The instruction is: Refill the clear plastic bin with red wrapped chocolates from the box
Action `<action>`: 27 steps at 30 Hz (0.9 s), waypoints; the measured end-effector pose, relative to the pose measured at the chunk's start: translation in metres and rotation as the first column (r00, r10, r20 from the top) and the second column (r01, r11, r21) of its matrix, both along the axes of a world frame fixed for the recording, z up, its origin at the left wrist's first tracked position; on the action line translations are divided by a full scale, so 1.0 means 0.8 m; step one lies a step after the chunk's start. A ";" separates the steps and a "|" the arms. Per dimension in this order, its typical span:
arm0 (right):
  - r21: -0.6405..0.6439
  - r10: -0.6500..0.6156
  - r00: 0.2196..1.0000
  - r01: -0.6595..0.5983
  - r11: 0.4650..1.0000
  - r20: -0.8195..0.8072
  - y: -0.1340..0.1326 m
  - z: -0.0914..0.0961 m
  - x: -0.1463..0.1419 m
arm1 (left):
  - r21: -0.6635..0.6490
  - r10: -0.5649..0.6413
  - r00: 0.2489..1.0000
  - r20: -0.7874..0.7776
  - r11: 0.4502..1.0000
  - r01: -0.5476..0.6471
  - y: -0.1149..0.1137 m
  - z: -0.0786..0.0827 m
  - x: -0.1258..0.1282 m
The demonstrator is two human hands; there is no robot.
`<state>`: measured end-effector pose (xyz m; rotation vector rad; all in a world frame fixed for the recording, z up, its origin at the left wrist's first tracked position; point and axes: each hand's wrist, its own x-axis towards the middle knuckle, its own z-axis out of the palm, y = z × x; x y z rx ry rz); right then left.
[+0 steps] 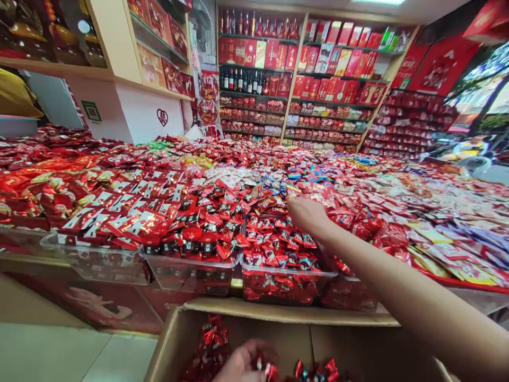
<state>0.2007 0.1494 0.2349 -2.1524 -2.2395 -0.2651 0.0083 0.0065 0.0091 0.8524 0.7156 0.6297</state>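
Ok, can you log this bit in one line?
left hand: in cardboard box, among wrapped sweets | right hand: over displayed sweets, grip unclear

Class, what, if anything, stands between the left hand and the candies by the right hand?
The cardboard box's far wall, then the clear bin's front wall. Both stand between the left hand and those red candies.

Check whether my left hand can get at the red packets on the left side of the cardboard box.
Probably yes: your left hand is down inside the open cardboard box, beside those red packets, and nothing visible blocks the way.
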 end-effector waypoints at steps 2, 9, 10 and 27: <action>0.003 0.130 0.985 -0.131 0.991 -0.109 -0.046 -0.001 -0.002 | 0.088 0.052 0.999 -0.012 0.995 -0.050 -0.003 0.015 -0.002; -0.311 0.112 0.719 -0.430 0.848 -0.686 -0.211 -0.129 -0.015 | 0.167 0.095 0.995 -0.024 0.982 -0.089 -0.007 0.031 0.005; -0.328 0.027 0.682 -0.386 0.863 -0.731 -0.220 -0.157 -0.019 | 0.165 0.080 0.997 -0.017 0.983 -0.076 -0.009 0.031 0.006; -0.229 -0.251 -0.004 -0.398 0.888 -0.968 -0.219 -0.221 -0.030 | -0.342 0.157 0.985 0.073 0.932 -0.123 -0.006 0.038 0.000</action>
